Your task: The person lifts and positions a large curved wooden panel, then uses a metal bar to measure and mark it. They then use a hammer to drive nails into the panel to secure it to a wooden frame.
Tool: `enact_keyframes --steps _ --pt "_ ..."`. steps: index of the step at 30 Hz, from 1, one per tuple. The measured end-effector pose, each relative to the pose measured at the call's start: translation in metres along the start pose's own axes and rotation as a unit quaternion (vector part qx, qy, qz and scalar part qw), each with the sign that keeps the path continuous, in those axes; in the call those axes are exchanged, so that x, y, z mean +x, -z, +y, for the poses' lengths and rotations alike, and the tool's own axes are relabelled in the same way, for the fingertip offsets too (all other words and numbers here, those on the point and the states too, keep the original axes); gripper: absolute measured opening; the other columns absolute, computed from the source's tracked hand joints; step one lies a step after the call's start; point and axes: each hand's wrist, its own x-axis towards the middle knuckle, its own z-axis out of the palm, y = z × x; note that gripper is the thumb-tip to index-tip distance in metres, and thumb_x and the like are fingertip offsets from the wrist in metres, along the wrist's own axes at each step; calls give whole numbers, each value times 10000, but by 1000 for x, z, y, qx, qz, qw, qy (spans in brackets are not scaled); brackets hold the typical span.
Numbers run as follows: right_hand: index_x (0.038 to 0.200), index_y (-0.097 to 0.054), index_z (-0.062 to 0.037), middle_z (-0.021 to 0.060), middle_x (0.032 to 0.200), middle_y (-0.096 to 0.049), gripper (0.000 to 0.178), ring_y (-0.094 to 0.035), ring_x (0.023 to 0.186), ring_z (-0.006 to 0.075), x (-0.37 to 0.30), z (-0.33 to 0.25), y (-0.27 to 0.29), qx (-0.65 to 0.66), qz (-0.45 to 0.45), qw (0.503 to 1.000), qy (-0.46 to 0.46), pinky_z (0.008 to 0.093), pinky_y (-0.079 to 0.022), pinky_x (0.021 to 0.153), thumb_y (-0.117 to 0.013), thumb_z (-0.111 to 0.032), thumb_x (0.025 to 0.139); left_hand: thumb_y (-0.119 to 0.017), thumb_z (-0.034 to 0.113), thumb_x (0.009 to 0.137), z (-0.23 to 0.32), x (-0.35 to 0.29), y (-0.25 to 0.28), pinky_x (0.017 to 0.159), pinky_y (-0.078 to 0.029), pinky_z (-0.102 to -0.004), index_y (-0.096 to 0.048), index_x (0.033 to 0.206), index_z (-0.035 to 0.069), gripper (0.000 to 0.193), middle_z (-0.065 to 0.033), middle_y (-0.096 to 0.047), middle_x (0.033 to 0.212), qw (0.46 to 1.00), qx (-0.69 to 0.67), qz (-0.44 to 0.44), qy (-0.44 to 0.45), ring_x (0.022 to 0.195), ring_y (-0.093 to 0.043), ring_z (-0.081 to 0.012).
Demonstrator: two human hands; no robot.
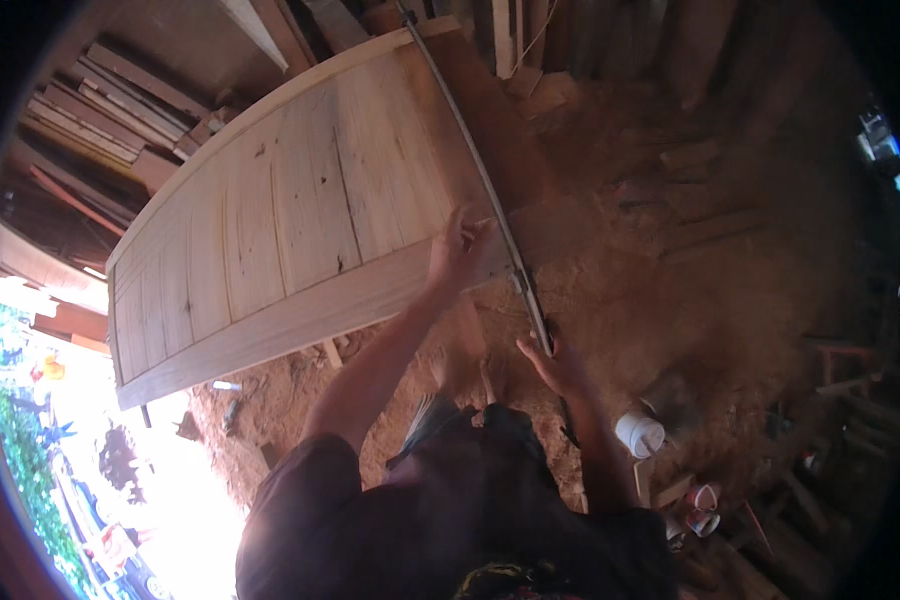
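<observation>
A long dark metal bar clamp (485,175) crosses the right end of a large wooden panel (290,195), which looks like a door made of pale boards in a frame. My right hand (560,368) is closed around the clamp's near end, thumb along the bar. Over the panel's near right corner hovers my left hand (457,245), just left of the bar. Its fingers look loosely bent and apart, with nothing seen in them. Whether it touches the wood is unclear. A sliding piece (519,282) sits on the bar beyond my right hand.
Stacked planks (110,110) lie behind the panel at far left. A white bucket (639,435) stands to my right on the dusty floor (710,330), with small containers (703,510) and wood scraps nearer. Bright daylight comes in at lower left.
</observation>
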Motion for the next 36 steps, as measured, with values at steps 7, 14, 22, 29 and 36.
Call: enact_keyframes --steps 7,14,22,29,36 --pt "1293 -612 15 289 1036 -696 421 -684 975 466 1 42 -16 -166 53 982 -72 512 -548 814 -630 -295 1010 -701 375 899 -28 116 -40 916 -559 -526 -115 1601 -8 991 -289 -686 1134 987 155 -35 -8 1044 -690 -434" --pt "1291 -590 47 331 1109 -665 376 -649 1041 510 -12 28 -20 -103 85 990 42 534 -528 833 -608 -210 1017 -654 253 914 -11 97 -35 936 -540 -531 -5 1617 -34 1000 -362 -662 1142 983 137 -118 37 1056 -666 -504" --pt "1339 -581 6 309 1141 -675 380 -647 1074 508 -10 18 -19 -106 52 993 -29 532 -526 862 -591 -195 1016 -625 213 921 -3 98 -21 910 -535 -543 42 1611 -52 996 -381 -653 1137 981 139 -122 67 1006 -658 -527" --pt "1371 -571 -9 312 1209 -662 413 -630 1142 500 1 3 -25 -89 49 993 -53 528 -523 912 -576 -183 996 -633 238 911 -30 93 -31 795 -570 -549 46 1598 -81 1017 -257 -693 880 986 155 -55 -26 822 -681 -460" --pt "1348 -581 8 319 1211 -663 414 -623 1147 514 3 12 -26 -26 59 997 -30 534 -514 946 -593 -212 998 -659 226 891 -9 109 -18 835 -578 -542 15 1605 -67 1024 -299 -696 981 987 138 -84 16 922 -688 -478"
